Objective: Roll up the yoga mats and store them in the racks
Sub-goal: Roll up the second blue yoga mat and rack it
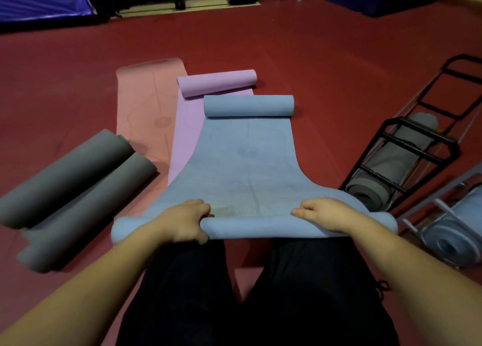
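the blue yoga mat [247, 160] lies stretched out on the red floor [326, 66], its near end turned into a thin roll just in front of the person's knees and its far end curled into a second roll. the left hand [184, 221] has its grip curled round the near roll left of the middle, and the right hand [324, 215] holds the same roll toward the right, fingers bent over its top. under and left of it lies a purple mat [216, 83], far end rolled, and beside that a flat pink mat [142, 108]. 2 rolled grey mats [73, 178] lie on the floor at left. at right, a black rack [407, 152] holds a rolled grey mat, and a grey rack [443, 212] nearer holds a rolled blue one.
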{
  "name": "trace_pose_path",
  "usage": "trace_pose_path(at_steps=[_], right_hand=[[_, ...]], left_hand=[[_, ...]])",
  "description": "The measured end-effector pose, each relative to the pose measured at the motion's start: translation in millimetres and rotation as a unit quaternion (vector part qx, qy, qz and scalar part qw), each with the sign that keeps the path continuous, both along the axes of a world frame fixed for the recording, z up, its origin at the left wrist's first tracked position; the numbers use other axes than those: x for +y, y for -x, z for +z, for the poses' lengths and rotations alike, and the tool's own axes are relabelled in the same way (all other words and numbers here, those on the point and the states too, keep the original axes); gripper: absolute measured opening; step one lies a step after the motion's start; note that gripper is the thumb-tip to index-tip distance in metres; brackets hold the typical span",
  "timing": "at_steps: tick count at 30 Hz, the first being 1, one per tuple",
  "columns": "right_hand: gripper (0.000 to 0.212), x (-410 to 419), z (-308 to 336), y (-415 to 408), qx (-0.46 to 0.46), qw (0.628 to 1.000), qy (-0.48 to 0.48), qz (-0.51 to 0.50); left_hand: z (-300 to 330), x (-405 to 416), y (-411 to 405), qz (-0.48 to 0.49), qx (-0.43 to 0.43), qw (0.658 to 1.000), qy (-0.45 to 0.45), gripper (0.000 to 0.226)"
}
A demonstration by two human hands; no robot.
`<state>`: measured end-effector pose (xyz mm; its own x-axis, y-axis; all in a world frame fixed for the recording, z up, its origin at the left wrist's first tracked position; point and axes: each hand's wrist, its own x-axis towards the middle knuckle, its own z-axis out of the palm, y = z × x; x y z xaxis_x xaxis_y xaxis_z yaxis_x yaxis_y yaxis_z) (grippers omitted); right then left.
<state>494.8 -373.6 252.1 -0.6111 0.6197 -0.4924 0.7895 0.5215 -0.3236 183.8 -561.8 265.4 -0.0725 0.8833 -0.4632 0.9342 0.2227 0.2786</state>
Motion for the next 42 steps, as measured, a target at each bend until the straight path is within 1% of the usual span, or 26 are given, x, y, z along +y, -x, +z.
trace_pose_path(at_steps=[3, 5, 7, 8, 9, 10, 12, 14, 16, 18, 20, 22, 23, 25, 27, 29, 30, 32, 33, 34, 36, 38, 40, 42], right_hand=[[0.052, 7, 0, 3, -0.003, 1.000, 0.028, -0.007], [0.055, 9, 0, 5, -0.004, 0.999, 0.041, -0.015], [0.056, 12, 0, 7, -0.006, 0.999, 0.051, -0.018], [0.056, 13, -1, 7, -0.008, 0.998, 0.055, -0.018], [0.054, 14, -3, 8, -0.005, 0.998, 0.054, -0.016], [0.050, 15, -4, 8, 0.009, 0.999, 0.045, -0.012], [0.037, 13, -6, 9, 0.065, 0.998, -0.004, 0.005], [0.027, 5, -7, 12, 0.108, 0.988, -0.107, 0.018], [0.030, -12, -10, 17, 0.115, 0.968, -0.221, -0.010], [0.040, -33, -20, 15, 0.140, 0.945, -0.295, -0.035], [0.048, -49, -33, 9, 0.156, 0.926, -0.344, -0.024], [0.050, -53, -39, 7, 0.146, 0.919, -0.365, -0.022], [0.051, -52, -38, 9, 0.136, 0.919, -0.369, -0.023], [0.051, -46, -36, 15, 0.120, 0.917, -0.379, -0.024], [0.050, -38, -34, 21, 0.113, 0.917, -0.381, -0.031], [0.051, -30, -34, 24, 0.122, 0.920, -0.370, -0.030], [0.052, -28, -31, 26, 0.121, 0.925, -0.359, -0.028], [0.054, -25, -24, 32, 0.096, 0.933, -0.347, -0.022], [0.053, -23, -22, 34, 0.069, 0.938, -0.339, -0.023], [0.051, -21, -20, 37, 0.042, 0.944, -0.327, -0.025], [0.052, -18, -12, 44, 0.002, 0.958, -0.286, -0.026], [0.056, -15, -1, 49, -0.027, 0.970, -0.241, -0.019], [0.062, -12, 7, 50, -0.058, 0.979, -0.194, -0.003], [0.066, -14, 14, 45, -0.090, 0.987, -0.134, 0.008]], left_hand=[[1, -12, -11, 0.027, 0.071, 0.995, -0.068, 0.046], [-10, -24, -21, 0.003, 0.140, 0.979, -0.150, 0.048], [-27, -32, -29, -0.039, 0.222, 0.959, -0.171, 0.060], [-34, -32, -31, -0.044, 0.249, 0.951, -0.176, 0.065], [-38, -30, -32, -0.037, 0.264, 0.947, -0.181, 0.067], [-38, -26, -31, -0.028, 0.270, 0.945, -0.183, 0.063], [-30, -14, -27, -0.016, 0.267, 0.950, -0.160, 0.047], [-25, -5, -19, -0.020, 0.234, 0.965, -0.116, 0.043], [-19, 4, -12, -0.022, 0.175, 0.982, -0.062, 0.047], [-14, 13, -6, -0.016, 0.132, 0.991, -0.012, 0.048], [-10, 22, -1, -0.005, 0.085, 0.996, 0.036, 0.046], [-10, 28, 2, -0.002, 0.046, 0.997, 0.066, 0.043], [-11, 30, 4, 0.002, 0.031, 0.997, 0.074, 0.043], [-12, 34, 5, 0.001, 0.020, 0.997, 0.076, 0.053], [-13, 32, 4, -0.015, 0.053, 0.998, 0.038, 0.062], [-19, 22, 4, -0.029, 0.105, 0.993, -0.041, 0.068], [-25, 15, 2, -0.036, 0.134, 0.986, -0.095, 0.071], [-40, 0, -3, -0.041, 0.198, 0.960, -0.193, 0.069], [-47, -5, -5, -0.039, 0.226, 0.947, -0.223, 0.066], [-51, -6, -8, -0.033, 0.243, 0.941, -0.234, 0.062], [-45, -2, -10, -0.011, 0.243, 0.947, -0.212, 0.050], [-27, 8, -7, 0.001, 0.219, 0.964, -0.149, 0.040], [-10, 15, 0, -0.016, 0.175, 0.981, -0.083, 0.039], [4, 14, -1, -0.031, 0.135, 0.990, -0.027, 0.042]])
